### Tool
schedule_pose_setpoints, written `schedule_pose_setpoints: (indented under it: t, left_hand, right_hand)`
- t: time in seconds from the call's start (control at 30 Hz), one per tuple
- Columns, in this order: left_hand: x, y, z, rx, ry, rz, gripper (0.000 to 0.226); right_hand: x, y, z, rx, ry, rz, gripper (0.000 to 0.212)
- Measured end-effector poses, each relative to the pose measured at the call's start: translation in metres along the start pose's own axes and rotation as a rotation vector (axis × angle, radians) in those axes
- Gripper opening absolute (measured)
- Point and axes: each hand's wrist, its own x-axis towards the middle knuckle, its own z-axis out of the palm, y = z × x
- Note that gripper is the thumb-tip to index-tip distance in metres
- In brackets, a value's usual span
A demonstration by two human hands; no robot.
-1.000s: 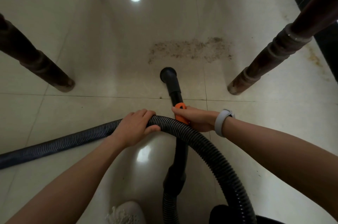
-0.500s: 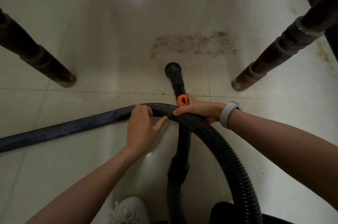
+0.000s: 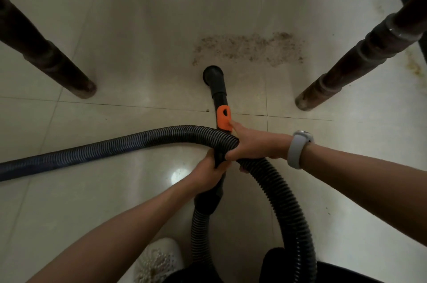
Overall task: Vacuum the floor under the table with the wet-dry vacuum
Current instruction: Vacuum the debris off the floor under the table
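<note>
A black vacuum wand with an orange collar [image 3: 223,119] lies pointed away from me, its round nozzle [image 3: 213,75] on the tile just short of a patch of brown dirt [image 3: 249,49]. The ribbed black hose [image 3: 120,144] loops from the far left across the wand and down to the lower right. My left hand [image 3: 211,169] grips the wand just below the hose crossing. My right hand [image 3: 251,144], with a pale wristband, grips the hose loop where it crosses the wand, one finger reaching the orange collar.
Dark turned wooden table legs stand at the left [image 3: 57,68] and right [image 3: 346,70], with two more leg tips at the top edge. A stained strip of floor [image 3: 413,65] runs along the dark wall base on the right. My white shoe [image 3: 159,259] is at the bottom.
My left hand has let go of the hose and moved right onto the wand. My right hand has shifted from the orange collar onto the hose crossing.
</note>
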Motion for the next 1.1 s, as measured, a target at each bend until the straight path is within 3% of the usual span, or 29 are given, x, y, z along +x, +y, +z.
schedule_pose_setpoints:
  t: [0.07,0.13,0.27,0.4,0.47,0.57,0.83,0.97,1.1]
  left_hand:
    - [-0.003,-0.004,-0.007,0.001,0.009,-0.028,0.033]
    - [-0.01,-0.01,-0.013,-0.016,-0.001,-0.074,0.032]
    - [-0.028,-0.019,-0.028,-0.125,0.037,-0.088,0.044]
    - [-0.046,-0.021,-0.044,-0.21,0.074,-0.078,0.065]
    - [-0.053,-0.022,-0.048,-0.135,0.029,-0.049,0.069]
    - [-0.059,-0.023,-0.047,-0.118,-0.023,-0.009,0.057]
    - [-0.072,-0.025,-0.049,-0.072,-0.009,0.096,0.053]
    - [-0.064,-0.008,-0.064,-0.017,0.059,0.201,0.052]
    - [-0.05,0.008,-0.085,-0.146,0.177,0.197,0.028]
  right_hand:
    - [-0.004,-0.005,-0.004,-0.025,0.139,-0.057,0.057]
    - [-0.004,-0.01,-0.022,-0.137,0.365,-0.123,0.042]
    - [0.006,-0.012,-0.06,-0.404,0.65,-0.163,0.045]
    - [0.028,-0.026,-0.074,-0.398,0.791,-0.24,0.048]
    - [0.039,-0.035,-0.072,-0.327,0.791,-0.258,0.046]
    - [0.052,-0.035,-0.065,-0.247,0.733,-0.228,0.041]
    - [0.067,-0.021,-0.057,-0.147,0.648,-0.163,0.041]
    - [0.063,-0.013,-0.045,-0.139,0.552,-0.178,0.042]
    - [0.051,0.011,-0.018,-0.182,0.375,-0.243,0.043]
